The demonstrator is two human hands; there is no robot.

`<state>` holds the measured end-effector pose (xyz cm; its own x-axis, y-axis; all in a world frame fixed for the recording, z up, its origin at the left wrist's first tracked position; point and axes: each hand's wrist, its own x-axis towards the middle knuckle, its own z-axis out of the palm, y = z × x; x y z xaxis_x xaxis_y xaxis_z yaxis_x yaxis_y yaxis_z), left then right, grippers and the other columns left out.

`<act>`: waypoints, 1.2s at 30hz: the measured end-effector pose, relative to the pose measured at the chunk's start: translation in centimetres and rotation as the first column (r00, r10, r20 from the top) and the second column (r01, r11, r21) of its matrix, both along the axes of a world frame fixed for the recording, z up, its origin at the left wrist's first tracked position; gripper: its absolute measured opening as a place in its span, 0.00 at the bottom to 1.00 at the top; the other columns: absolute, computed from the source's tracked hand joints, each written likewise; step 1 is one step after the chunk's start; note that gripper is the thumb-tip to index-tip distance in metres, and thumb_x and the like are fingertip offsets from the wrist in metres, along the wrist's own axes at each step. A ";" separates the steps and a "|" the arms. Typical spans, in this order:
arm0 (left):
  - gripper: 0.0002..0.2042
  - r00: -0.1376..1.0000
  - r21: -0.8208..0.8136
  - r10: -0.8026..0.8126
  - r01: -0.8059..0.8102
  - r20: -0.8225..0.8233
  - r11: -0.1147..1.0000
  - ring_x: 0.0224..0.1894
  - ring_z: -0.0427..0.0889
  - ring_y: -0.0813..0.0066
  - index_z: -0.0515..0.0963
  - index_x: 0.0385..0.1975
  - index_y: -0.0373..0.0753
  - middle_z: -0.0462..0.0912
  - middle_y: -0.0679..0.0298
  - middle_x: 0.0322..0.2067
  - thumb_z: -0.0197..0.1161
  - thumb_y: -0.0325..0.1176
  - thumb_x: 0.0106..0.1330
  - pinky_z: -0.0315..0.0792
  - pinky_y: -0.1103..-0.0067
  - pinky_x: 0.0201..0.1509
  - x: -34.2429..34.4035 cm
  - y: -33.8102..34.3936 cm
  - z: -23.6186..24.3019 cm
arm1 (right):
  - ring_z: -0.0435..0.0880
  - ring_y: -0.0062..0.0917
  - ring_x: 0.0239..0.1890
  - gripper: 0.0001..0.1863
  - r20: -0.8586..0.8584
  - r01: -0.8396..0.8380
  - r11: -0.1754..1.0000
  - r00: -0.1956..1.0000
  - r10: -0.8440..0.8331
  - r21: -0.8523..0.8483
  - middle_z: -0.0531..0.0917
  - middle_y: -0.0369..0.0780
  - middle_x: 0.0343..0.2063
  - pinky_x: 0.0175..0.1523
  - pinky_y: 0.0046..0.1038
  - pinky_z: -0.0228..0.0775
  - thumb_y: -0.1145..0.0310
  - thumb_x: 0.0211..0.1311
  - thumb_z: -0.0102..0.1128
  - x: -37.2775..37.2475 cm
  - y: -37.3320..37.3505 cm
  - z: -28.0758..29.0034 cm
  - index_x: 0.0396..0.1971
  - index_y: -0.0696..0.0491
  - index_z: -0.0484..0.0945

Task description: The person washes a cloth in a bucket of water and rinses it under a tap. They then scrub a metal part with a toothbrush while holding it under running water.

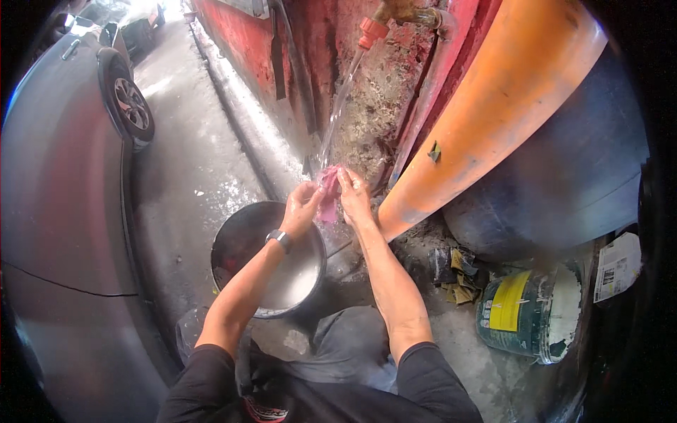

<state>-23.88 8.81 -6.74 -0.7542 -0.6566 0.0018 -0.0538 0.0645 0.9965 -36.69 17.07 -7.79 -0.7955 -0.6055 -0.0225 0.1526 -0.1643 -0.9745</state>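
Between my two hands I hold a wet pink cloth, with a loose end hanging down. A stream of water from the tap falls onto it. My left hand, with a watch on the wrist, pinches the cloth's left side. My right hand grips its upper right part, fingers closed. Below and left of my hands stands a dark round bucket with whitish, sudsy liquid inside; my left forearm crosses over it.
A grey car takes up the left side. An orange pipe slants down to my right, beside a large blue drum. A green bucket lies tipped near crumpled scraps. A red wall rises ahead.
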 end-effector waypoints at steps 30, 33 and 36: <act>0.24 0.990 -0.057 -0.049 0.057 0.131 0.997 0.37 0.81 0.76 0.73 0.53 0.31 0.83 0.58 0.36 0.67 0.39 0.63 0.76 0.79 0.40 0.5 -3.7 1.2 | 0.81 0.28 0.32 0.12 -0.562 0.277 0.955 0.809 -0.173 0.105 0.82 0.45 0.29 0.41 0.32 0.71 0.65 0.71 0.51 0.4 1.1 2.1 0.35 0.59 0.76; 0.15 0.994 -0.042 0.035 -0.031 0.099 0.999 0.36 0.80 0.78 0.78 0.47 0.31 0.84 0.60 0.34 0.62 0.35 0.66 0.74 0.80 0.41 0.2 -4.9 0.3 | 0.82 0.32 0.33 0.12 -0.531 0.238 0.967 0.834 -0.153 0.096 0.82 0.46 0.29 0.41 0.35 0.72 0.63 0.70 0.53 0.7 1.1 2.4 0.36 0.58 0.75; 0.12 0.993 0.104 0.050 -0.039 -0.103 0.994 0.38 0.75 0.83 0.78 0.49 0.35 0.80 0.68 0.36 0.60 0.33 0.69 0.69 0.84 0.42 -1.4 -5.6 0.0 | 0.84 0.31 0.32 0.17 -0.483 0.087 0.979 0.875 0.013 0.185 0.84 0.46 0.29 0.41 0.34 0.74 0.57 0.64 0.62 0.5 0.4 0.5 0.38 0.57 0.77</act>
